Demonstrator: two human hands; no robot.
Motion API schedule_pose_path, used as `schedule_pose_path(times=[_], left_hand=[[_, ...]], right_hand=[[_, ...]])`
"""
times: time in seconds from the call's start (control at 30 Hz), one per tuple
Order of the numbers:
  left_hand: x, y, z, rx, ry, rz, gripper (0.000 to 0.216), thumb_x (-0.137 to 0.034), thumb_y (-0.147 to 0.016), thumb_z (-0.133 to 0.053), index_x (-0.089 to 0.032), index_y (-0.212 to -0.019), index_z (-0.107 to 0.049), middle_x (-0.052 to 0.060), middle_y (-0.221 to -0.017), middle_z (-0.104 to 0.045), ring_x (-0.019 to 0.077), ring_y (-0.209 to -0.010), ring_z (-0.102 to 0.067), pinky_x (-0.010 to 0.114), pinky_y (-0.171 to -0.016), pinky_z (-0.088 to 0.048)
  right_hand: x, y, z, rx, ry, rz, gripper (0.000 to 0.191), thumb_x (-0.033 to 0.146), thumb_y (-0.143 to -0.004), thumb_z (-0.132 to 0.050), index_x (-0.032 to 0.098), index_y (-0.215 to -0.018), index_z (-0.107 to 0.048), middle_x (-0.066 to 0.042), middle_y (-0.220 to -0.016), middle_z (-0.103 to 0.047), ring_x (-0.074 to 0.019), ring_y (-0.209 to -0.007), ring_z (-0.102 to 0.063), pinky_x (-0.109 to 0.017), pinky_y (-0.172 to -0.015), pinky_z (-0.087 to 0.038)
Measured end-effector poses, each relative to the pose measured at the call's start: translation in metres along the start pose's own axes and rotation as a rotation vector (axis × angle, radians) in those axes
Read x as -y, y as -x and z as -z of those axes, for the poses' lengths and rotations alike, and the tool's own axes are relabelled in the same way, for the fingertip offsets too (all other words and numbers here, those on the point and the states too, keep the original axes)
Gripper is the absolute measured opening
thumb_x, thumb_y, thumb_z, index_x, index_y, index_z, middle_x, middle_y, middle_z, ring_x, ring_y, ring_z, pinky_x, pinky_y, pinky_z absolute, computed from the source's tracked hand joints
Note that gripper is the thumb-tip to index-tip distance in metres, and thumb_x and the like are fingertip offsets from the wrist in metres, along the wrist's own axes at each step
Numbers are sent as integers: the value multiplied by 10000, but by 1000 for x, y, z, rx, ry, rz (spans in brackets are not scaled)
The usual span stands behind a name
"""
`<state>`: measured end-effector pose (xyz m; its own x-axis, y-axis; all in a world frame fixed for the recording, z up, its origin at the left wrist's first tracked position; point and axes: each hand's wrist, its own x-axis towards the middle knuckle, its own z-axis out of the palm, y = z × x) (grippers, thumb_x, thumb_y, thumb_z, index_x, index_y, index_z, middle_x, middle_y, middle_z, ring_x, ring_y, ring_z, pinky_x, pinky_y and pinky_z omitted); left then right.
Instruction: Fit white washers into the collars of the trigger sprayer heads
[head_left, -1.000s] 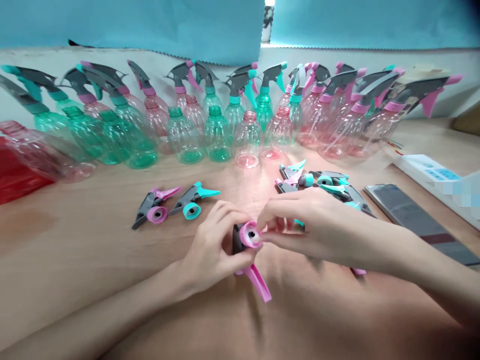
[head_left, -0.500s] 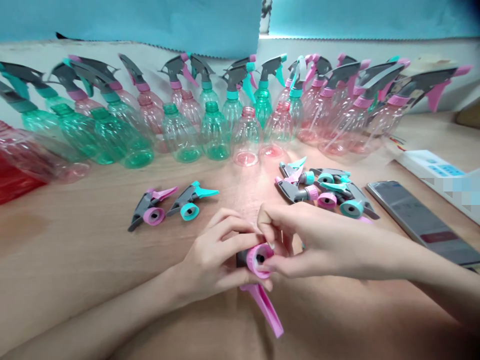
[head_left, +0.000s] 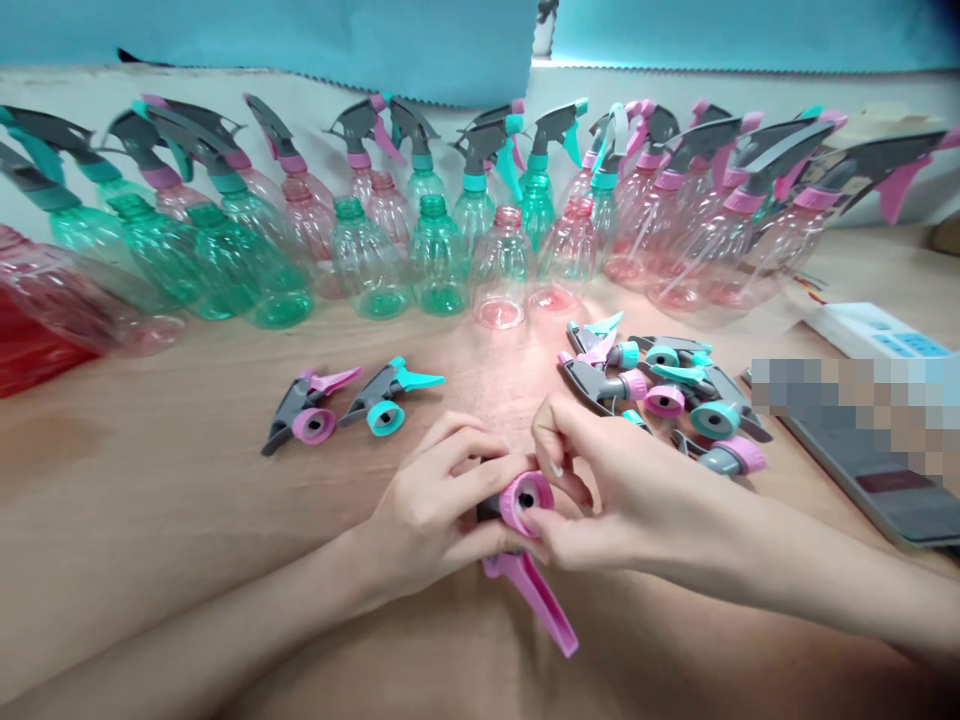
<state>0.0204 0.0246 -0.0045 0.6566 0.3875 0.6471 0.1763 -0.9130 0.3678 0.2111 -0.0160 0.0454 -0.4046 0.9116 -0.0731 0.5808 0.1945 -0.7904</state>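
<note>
My left hand is wrapped round a grey and pink trigger spray head, its collar opening turned up toward me. The pink trigger points down and to the right below my fingers. My right hand is closed at the collar, its thumb on the lower rim and its index finger curled above. Inside the collar a white ring with a dark hole shows. Left of my hands lie a pink-collared spray head and a teal-collared spray head.
Several loose spray heads lie in a pile at right, near a phone and a white box. Open-necked bottles stand in front of bottles with spray heads fitted. Something red is at far left.
My right hand has drawn slightly down and right, its thumb now at the collar's lower rim instead of across its opening. The whole view has shifted a little.
</note>
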Motion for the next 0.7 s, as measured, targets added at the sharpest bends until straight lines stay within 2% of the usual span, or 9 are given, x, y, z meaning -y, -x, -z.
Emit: schedule_pose_path(times=[0.17,0.27,0.37,0.53,0.6,0.7], left_hand=[[-1,-1,1,-1,-35,45,248,-329,-885,-580,-139,-1043,-601,84,-904,-582,213,-883,-475,359,-760,-456],[-2,-2,1,-25,-62,74,211,-310,-876,-595,-160,-1024,-605,70,-881,-584,211,-863,-462,368,-758,-449],[-3,-2,2,-25,-81,52,199,-295,-881,-588,-165,-1032,-597,67,-866,-594,210,-855,-468,365,-746,-456],[-5,-3,2,-39,-125,-7,198,-248,-885,-580,-141,-1051,-569,69,-850,-608,196,-822,-470,372,-742,-459],[-5,-2,1,-33,-118,4,197,-261,-884,-581,-138,-1037,-572,68,-842,-606,195,-813,-463,372,-734,-458],[-6,-2,0,-26,-104,11,176,-270,-876,-594,-138,-992,-587,66,-830,-604,197,-810,-455,370,-731,-451]], right_hand=[[8,6,-5,-153,136,63,283,113,-692,-554,237,-743,-305,92,-614,-394,-63,-484,-365,-206,-422,-250],[16,6,-3,-187,193,131,290,35,-646,-510,227,-709,-302,90,-608,-378,-50,-467,-317,-206,-432,-253],[17,4,-2,-158,168,89,253,71,-669,-523,226,-737,-335,89,-604,-396,-63,-477,-335,-210,-430,-249],[12,-1,-2,-181,162,72,158,151,-692,-557,210,-732,-417,46,-642,-497,-106,-578,-438,-237,-521,-343],[11,0,-5,-246,248,101,127,136,-686,-556,196,-733,-454,30,-652,-522,-116,-597,-461,-245,-534,-344],[12,5,-11,-443,429,230,121,95,-686,-544,182,-735,-475,28,-640,-532,-111,-572,-467,-248,-517,-323]])
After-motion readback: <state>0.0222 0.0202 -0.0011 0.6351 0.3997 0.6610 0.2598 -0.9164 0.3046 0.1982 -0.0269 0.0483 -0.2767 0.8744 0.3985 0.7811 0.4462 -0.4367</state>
